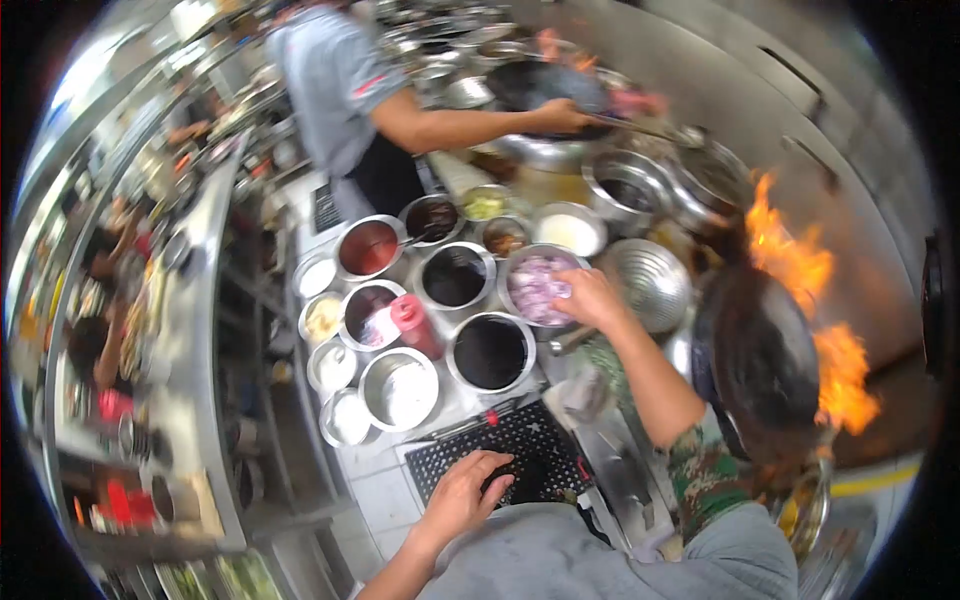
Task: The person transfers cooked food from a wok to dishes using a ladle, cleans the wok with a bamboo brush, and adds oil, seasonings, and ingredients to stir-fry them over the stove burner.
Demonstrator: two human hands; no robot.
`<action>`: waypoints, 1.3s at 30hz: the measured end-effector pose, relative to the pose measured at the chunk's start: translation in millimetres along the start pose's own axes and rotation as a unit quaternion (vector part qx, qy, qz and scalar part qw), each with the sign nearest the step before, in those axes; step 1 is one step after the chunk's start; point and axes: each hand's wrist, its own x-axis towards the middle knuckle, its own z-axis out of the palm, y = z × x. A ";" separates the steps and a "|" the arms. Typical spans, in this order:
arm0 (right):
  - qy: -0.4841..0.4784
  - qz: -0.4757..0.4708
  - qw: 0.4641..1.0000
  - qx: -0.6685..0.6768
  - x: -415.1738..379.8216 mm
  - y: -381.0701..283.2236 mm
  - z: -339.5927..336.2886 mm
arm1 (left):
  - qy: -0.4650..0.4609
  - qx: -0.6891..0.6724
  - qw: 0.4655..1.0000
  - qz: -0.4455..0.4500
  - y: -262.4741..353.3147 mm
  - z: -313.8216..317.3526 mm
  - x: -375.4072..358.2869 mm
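My right hand [592, 300] reaches into a metal bowl at its right side, its fingers bent together on chopped red onion [535, 284]. My left hand [468, 492] hangs low in front of my body, holding nothing, its thumb apart from the fingers. Below it lies a black perforated mat [520, 440]. Close to the onion bowl stand a pot of dark sauce [491, 351], another pot of dark liquid [454, 276] and a bowl of white contents [570, 232]. A ridged metal bowl [655, 284] sits just right of my right hand.
A dark wok [757, 350] stands right of my forearm, with tall flames [790, 250] behind it. A red squeeze bottle [412, 322] stands among several pots. Ahead, a co-worker [335, 90] in grey holds another wok [540, 88] over fire. A long counter [200, 390] runs along the left.
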 end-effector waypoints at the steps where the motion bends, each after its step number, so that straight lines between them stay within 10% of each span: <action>1: -0.115 0.039 0.991 -0.052 15.7 0.3 16.6 | 0.039 0.013 0.999 -0.017 -8.9 -2.7 -14.9; 2: -0.226 0.062 0.966 -0.111 33.8 3.1 29.8 | 0.082 0.022 0.995 -0.047 -17.6 -4.5 -31.3; 5: -0.069 0.040 0.997 0.015 33.3 -0.2 56.0 | 0.178 0.020 0.973 -0.148 -37.4 -13.3 -84.6; 14: -0.054 0.042 0.998 -0.008 50.0 40.9 81.3 | 0.407 0.039 0.867 -0.286 -110.0 -80.3 -184.0; 23: 0.077 0.138 0.986 -0.048 43.0 58.9 62.9 | 0.566 0.063 0.783 -0.250 -258.0 -330.6 -214.0; 29: 0.153 0.164 0.968 -0.117 42.5 86.6 55.8 | 0.643 -0.298 0.685 -0.169 -392.7 -530.8 -199.4; 34: 0.213 0.148 0.961 -0.094 27.4 85.6 59.8 | 0.720 -0.382 0.544 -0.199 -502.4 -638.0 -186.0; 39: 0.171 0.258 0.942 -0.126 19.5 72.8 48.2 | 0.721 -0.384 0.533 -0.219 -546.4 -692.1 -187.2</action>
